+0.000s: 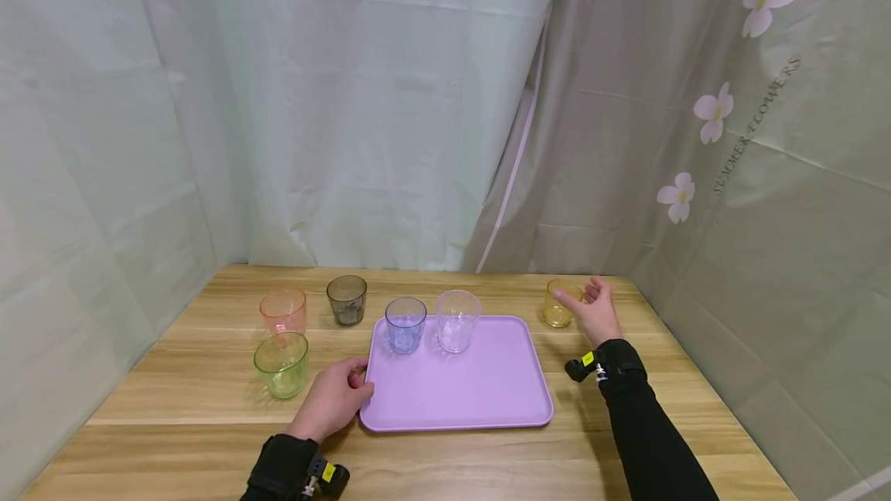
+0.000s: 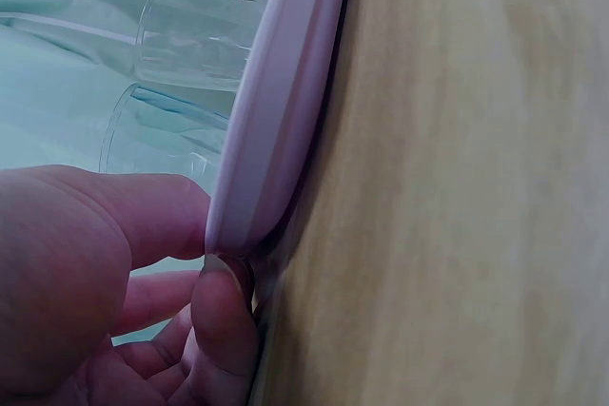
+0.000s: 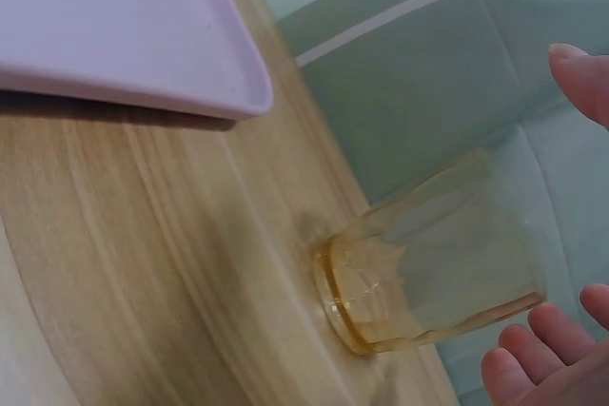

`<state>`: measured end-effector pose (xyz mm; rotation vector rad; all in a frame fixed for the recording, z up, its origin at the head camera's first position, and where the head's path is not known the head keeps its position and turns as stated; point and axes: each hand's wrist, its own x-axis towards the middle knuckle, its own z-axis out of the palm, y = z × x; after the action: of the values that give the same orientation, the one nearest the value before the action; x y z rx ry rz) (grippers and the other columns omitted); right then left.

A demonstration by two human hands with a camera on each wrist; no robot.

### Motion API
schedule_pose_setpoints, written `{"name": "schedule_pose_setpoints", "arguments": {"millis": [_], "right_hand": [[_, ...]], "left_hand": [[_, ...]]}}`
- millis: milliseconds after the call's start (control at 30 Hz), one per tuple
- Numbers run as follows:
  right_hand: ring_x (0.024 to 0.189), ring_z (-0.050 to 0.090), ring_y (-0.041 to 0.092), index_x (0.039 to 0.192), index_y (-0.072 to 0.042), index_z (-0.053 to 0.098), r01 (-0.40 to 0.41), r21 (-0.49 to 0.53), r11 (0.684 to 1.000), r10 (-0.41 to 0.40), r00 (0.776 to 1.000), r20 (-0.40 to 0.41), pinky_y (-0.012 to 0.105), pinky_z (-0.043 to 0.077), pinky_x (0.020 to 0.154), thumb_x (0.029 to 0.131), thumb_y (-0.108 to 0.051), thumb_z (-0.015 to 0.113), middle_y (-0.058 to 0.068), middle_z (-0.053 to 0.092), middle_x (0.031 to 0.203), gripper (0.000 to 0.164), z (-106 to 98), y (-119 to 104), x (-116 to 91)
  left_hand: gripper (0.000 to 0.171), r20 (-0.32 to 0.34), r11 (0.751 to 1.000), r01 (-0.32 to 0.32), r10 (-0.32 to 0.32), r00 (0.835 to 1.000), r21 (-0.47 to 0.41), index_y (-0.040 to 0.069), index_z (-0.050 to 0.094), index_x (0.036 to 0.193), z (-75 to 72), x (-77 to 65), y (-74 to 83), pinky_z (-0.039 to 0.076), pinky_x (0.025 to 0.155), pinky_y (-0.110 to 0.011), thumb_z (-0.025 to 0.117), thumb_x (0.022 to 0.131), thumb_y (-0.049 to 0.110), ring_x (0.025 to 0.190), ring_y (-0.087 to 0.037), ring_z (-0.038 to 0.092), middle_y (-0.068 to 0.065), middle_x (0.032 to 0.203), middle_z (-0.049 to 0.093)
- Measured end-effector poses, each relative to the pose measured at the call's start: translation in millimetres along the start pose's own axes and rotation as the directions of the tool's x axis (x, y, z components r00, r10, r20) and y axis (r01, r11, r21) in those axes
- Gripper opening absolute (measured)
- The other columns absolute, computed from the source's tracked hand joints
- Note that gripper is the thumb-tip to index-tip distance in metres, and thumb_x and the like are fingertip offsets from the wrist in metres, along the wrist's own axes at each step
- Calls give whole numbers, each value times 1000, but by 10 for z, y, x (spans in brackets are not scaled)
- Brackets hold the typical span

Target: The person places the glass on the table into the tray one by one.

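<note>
On the wooden table lies a lilac tray (image 1: 480, 389), with a blue glass (image 1: 405, 327) and a clear glass (image 1: 457, 323) upright near its back left. My left hand (image 1: 332, 398) pinches the tray's left edge; in the left wrist view the thumb and a fingertip meet at the rim (image 2: 271, 111). Right of the tray stands an amber glass (image 1: 557, 314), upright. Beside it my right hand (image 1: 595, 314) is spread, thumb and fingers apart. The right wrist view has the fingertips (image 3: 519, 358) close by the amber glass's rim, and the thumb away from it.
Left of the tray stand a pink glass (image 1: 284, 314), a green glass (image 1: 281, 368) and a grey-brown glass (image 1: 346, 301), all upright. Pale curtains (image 1: 390, 138) surround the table (image 1: 174, 400) at its back and sides.
</note>
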<state>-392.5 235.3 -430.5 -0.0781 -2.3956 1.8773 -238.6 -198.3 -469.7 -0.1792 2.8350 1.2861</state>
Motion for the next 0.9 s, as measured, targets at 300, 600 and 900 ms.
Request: {"name": "schedule_pose_setpoints", "arguments": {"millis": [300,600,900], "right_hand": [[156,12,38,162,-12,2,-36,-28,999,37,999,30,52,19,125,85,-46,80,22,11,168,115,54,88,52],[153,18,41,162,-10,4,-41,-71,997,43,999,26,53,23,123,88,-44,78,26,15,165,111,84,136,83],[154,17,42,162,-10,4,-71,-138,988,78,996,47,55,20,124,89,-44,76,27,15,166,108,120,176,105]], "left_hand": [[50,-3,1000,7,-7,1000,4,-3,59,137,6,9,-2,39,66,-29,69,90,12,75,-18,51,-4,81,54],[51,-5,1000,-13,13,1000,2,-3,59,137,12,20,-13,40,66,-31,70,90,11,74,-18,51,-4,81,54],[50,-13,1000,-26,26,1000,5,-4,59,136,6,5,-8,39,65,-30,70,89,11,74,-17,51,-4,82,55]]}}
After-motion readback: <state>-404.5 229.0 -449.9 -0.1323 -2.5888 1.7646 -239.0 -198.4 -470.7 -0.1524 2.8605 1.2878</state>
